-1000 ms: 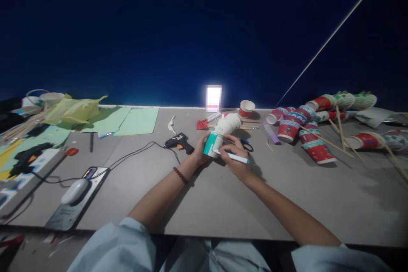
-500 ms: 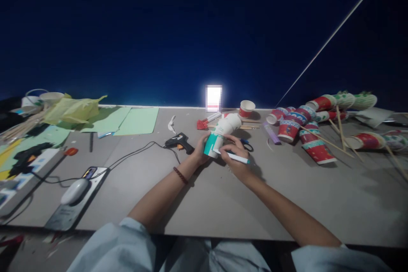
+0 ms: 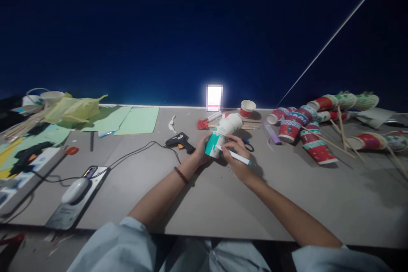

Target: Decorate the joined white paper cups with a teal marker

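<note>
Both hands are closed: the left hand [image 3: 201,149] wraps the teal end of a tilted paper-cup stack [image 3: 225,128], and the right hand [image 3: 238,163] pinches a pen [image 3: 238,158] against it. Right of them, red cups [image 3: 298,129] lie tipped, with sticks [image 3: 321,139] across them.

At the middle of the grey table [image 3: 204,208], the left hand [image 3: 200,152] and right hand [image 3: 236,159] meet around a white-and-teal stack of paper cups [image 3: 224,129] lying on its side. A white marker pen [image 3: 238,158] rests in the right hand. Just left lies a black glue gun [image 3: 179,140], with pale green paper sheets [image 3: 137,120] behind it. A heap of red patterned paper cups [image 3: 301,131] lies to the right. A white computer mouse [image 3: 75,190] sits near left.
</note>
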{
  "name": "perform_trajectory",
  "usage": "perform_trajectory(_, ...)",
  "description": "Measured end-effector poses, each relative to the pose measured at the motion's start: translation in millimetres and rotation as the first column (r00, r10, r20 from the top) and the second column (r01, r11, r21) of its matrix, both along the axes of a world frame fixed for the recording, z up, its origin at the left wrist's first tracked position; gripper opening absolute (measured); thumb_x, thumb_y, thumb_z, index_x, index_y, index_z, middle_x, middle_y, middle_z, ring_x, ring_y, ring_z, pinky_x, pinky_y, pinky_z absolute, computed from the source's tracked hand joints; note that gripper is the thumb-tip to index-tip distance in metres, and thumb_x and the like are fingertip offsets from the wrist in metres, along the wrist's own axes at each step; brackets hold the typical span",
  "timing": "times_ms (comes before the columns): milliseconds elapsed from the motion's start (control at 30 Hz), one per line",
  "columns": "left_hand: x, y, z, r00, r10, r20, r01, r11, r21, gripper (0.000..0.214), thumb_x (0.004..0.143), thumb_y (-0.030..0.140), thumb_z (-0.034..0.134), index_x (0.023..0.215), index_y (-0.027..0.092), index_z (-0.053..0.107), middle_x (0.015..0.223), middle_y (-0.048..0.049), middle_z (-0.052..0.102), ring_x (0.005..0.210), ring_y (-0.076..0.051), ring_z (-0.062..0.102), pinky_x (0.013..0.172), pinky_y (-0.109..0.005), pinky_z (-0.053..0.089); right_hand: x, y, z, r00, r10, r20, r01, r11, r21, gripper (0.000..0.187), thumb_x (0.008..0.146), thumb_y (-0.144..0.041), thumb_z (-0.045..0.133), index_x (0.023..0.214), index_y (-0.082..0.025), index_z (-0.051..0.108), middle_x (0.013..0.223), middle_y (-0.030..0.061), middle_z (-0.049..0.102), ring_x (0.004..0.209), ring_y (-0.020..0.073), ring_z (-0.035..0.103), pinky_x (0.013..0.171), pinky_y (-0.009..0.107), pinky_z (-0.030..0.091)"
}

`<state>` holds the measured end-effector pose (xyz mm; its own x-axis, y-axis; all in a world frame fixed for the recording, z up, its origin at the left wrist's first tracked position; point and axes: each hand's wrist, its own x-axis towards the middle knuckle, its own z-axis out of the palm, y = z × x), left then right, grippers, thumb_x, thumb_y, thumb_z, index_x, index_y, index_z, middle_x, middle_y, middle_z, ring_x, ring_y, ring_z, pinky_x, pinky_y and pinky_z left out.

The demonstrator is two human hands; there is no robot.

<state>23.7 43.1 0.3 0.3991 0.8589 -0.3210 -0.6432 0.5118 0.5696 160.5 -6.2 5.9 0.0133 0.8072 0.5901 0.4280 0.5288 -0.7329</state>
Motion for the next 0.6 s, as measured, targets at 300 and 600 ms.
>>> perform_trajectory(300, 2.5, -0.4, 4.6, 0.999, 0.048, -0.002, -0.048, 0.999, -0.014, 0.026, 0.077, 0.036, 0.067, 0.082, 0.011, 0.069, 0.074, -0.0078, 0.071, 0.065, -0.019, 0.064, 0.069, -0.029, 0.048, -2.3, -2.0, 4.5, 0.999, 0.035, -0.009, -0.036, 0.998, -0.042, 0.014, 0.081, -0.027, 0.063, 0.069, -0.025, 0.070, 0.090, 0.0077, 0.070, 0.114, 0.0266, 0.061, 0.092, 0.041, 0.053)
perform_trajectory(600, 1.1, -0.6, 0.4, 0.999, 0.033, -0.026, -0.034, 0.999, -0.025, 0.023, 0.078, 0.038, 0.065, 0.084, 0.016, 0.068, 0.072, -0.0065, 0.071, 0.063, -0.019, 0.063, 0.062, -0.030, 0.050, -0.7, -0.9, 1.5, 1.000, -0.005, -0.002, 0.005, 1.000, -0.014, 0.014, 0.085, -0.029, 0.061, 0.076, -0.025, 0.070, 0.090, 0.0073, 0.070, 0.110, 0.0257, 0.062, 0.093, 0.042, 0.051)
